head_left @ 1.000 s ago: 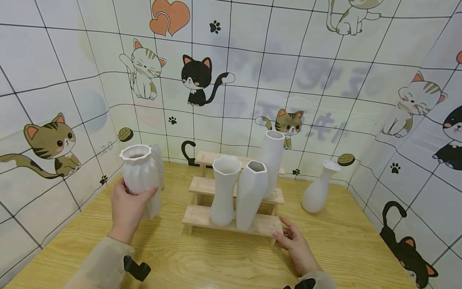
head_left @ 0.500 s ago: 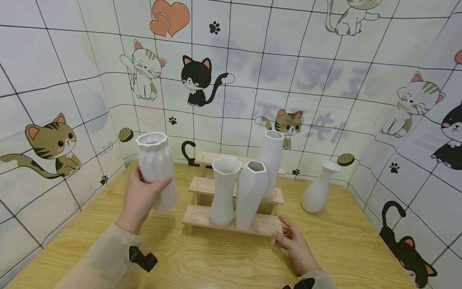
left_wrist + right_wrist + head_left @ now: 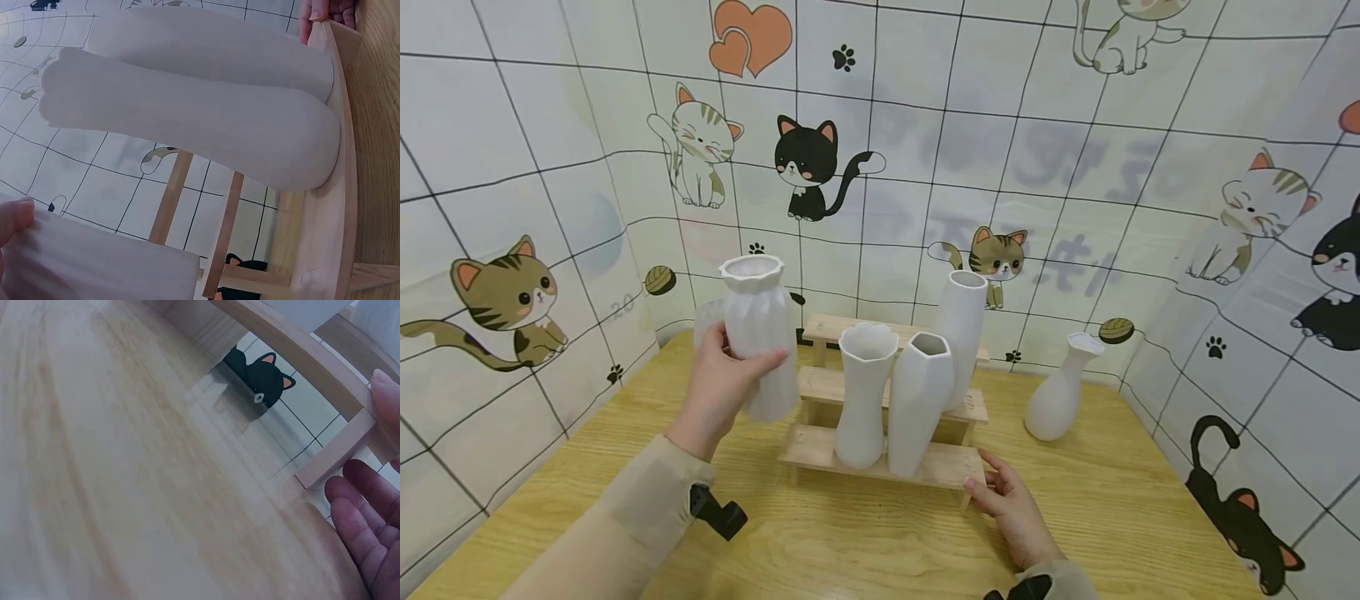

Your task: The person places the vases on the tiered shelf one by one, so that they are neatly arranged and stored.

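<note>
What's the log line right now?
left hand: grips fluted vase | right hand: grips wooden stand | front step: scalloped vase, faceted vase

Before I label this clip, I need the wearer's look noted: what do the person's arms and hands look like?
The left sleeve is long, plain and beige; the right sleeve, mostly out of frame, matches. A small, angular black device sits at the left cuff, another black one at the right. The left hand and right hand wear no gloves.
</note>
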`<state>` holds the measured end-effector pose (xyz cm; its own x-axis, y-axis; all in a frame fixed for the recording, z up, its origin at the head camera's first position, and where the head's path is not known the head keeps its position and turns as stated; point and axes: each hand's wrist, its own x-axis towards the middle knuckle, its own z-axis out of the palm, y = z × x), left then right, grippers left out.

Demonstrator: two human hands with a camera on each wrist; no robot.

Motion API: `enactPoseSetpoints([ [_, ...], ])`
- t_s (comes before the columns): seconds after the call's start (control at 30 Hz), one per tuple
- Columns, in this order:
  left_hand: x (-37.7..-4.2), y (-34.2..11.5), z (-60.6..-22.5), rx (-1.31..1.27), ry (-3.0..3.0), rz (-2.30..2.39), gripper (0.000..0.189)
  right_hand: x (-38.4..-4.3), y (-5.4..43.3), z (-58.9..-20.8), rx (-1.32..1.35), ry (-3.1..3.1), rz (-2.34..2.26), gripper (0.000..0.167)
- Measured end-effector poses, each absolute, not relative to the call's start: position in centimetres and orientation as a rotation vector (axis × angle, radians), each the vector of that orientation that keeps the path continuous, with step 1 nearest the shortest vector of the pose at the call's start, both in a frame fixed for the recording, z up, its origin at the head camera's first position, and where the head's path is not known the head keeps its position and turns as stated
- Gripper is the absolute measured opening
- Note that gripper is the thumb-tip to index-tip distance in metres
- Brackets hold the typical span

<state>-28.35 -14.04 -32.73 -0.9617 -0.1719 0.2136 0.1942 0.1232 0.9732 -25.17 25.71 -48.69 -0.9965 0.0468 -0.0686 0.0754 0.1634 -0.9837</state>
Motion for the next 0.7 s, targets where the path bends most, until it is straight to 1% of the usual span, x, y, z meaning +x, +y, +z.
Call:
enactPoseSetpoints([
  [0.37,-29.4,-12.5,-31.6,-0.083,-2.154,-1.952,0.095,-25.1,25.6,-48.6,0.131,2.374,-2.031,0.067],
  [0.7,-30.7,-11.0,-31.4,-0.151,-2.193,-1.954,0.090,-25.1,25.5,-48.6,0.136,2.372,-2.039,0.066],
])
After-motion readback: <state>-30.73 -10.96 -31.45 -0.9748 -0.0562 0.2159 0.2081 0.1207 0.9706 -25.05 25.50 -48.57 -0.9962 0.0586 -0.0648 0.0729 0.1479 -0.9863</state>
